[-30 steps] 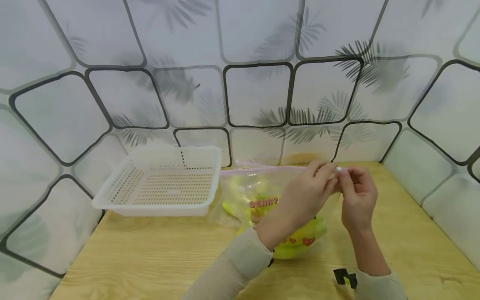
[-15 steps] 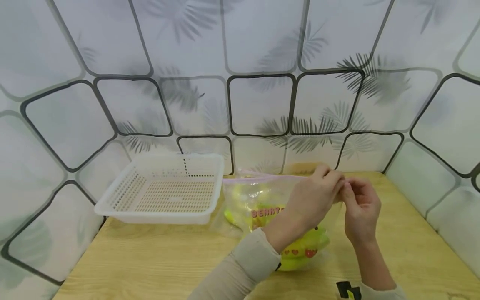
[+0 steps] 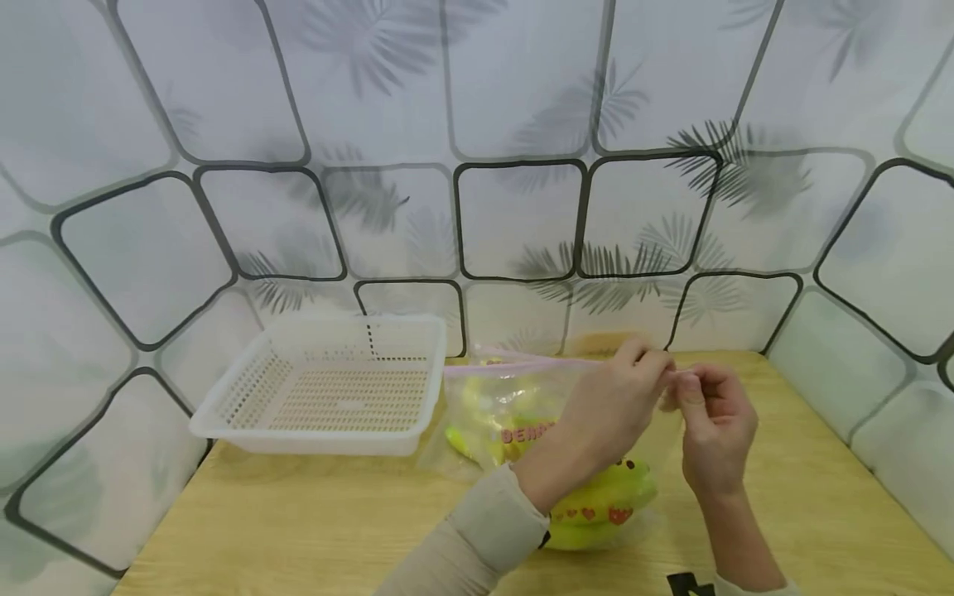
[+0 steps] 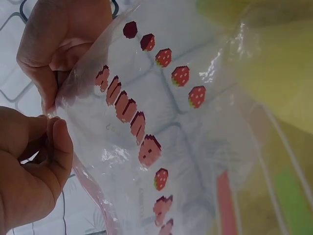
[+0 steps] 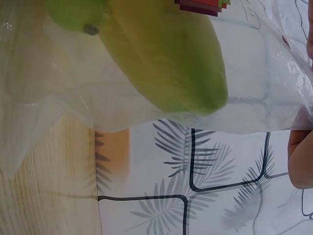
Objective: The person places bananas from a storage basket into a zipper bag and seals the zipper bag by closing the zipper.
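Note:
A clear zip bag (image 3: 484, 406) with a pink top edge (image 3: 507, 366) and red strawberry prints stands on the table. Inside it lies yellow-green fruit (image 5: 171, 58) that looks like bananas, blurred by the plastic. My left hand (image 3: 614, 406) pinches the bag's top edge near its right corner, the forearm crossing in front of the bag. Close beside it, my right hand (image 3: 719, 434) pinches the corner itself between thumb and fingers. The fingertips of both hands nearly meet, and they hide the end of the zip. In the left wrist view, the printed plastic (image 4: 122, 142) stretches away from the fingers.
Left of the bag, a white perforated basket (image 3: 316, 444) sits on the wooden table (image 3: 298, 513). A patterned curtain (image 3: 514, 223) rises behind and at both sides. Near the right sleeve is a small black piece (image 3: 687, 584) at the lower frame edge.
The head view has tilted up, so everything sits lower in it. The fingertips have drawn closer together, and a whitish bit seen between them earlier is now hidden.

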A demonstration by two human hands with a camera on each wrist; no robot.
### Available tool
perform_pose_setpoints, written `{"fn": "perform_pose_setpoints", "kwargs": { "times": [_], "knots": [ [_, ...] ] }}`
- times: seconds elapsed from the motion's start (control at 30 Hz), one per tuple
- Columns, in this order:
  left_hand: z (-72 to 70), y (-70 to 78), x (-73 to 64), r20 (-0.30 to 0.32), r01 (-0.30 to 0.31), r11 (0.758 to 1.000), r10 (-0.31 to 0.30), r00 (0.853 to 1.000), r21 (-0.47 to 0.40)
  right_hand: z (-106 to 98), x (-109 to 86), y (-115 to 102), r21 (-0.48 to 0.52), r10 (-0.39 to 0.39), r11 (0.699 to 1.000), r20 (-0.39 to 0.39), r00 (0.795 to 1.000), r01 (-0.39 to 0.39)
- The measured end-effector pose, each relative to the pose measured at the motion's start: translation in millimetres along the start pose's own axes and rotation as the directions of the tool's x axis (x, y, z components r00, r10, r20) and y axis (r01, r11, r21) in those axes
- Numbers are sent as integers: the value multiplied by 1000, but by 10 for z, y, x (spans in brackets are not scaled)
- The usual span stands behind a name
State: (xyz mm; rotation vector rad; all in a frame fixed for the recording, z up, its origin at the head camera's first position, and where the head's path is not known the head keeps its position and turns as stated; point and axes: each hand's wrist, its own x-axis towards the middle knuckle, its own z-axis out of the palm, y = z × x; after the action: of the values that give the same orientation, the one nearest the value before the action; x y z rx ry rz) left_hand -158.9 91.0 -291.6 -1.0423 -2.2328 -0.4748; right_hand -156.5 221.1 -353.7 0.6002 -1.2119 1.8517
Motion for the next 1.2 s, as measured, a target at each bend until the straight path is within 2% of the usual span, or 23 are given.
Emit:
{"fn": "perform_pose_setpoints", "kwargs": {
  "times": [0.17, 0.23, 0.4, 0.57, 0.77, 0.9, 0.97, 1.07, 1.2],
  "knots": [
    [-27, -48, -59, 49, 32, 997, -29, 998, -74, -8, -5, 12, 17, -13, 1000, 8, 1000, 13],
    [-32, -73, -72, 50, 26, 998, -23, 998, -63, -3, 1, 10, 12, -13, 1000, 5, 1000, 13],
    [-34, -123, -106, 6, 1, 1000, -1, 1000, -13, 12, -1, 3, -6, 4, 1000, -19, 1000, -5],
    [-32, -147, -124, -22, 6, 1000, -6, 1000, -2, 28, -1, 1, -21, 10, 1000, -21, 1000, -11],
    [-37, -156, -138, -3, 46, 996, -46, 999, -81, 12, 10, -15, -97, 21, 995, 56, 998, -15],
    [-44, -158, -140, 10, 29, 989, -27, 1000, -147, -8, 14, -30, -153, 71, 987, 144, 987, -49],
    [-45, -153, -136, 20, 19, 990, -16, 1000, -138, -10, 11, -33, -171, 90, 983, 165, 982, -62],
    [-52, -143, -123, 44, 19, 996, -15, 999, -85, 1, 14, -36, -196, 84, 979, 155, 984, -52],
    [-70, -147, -118, 57, 37, 996, -32, 998, -78, 21, 21, -24, -160, 49, 987, 128, 991, -28]
  ]
}}
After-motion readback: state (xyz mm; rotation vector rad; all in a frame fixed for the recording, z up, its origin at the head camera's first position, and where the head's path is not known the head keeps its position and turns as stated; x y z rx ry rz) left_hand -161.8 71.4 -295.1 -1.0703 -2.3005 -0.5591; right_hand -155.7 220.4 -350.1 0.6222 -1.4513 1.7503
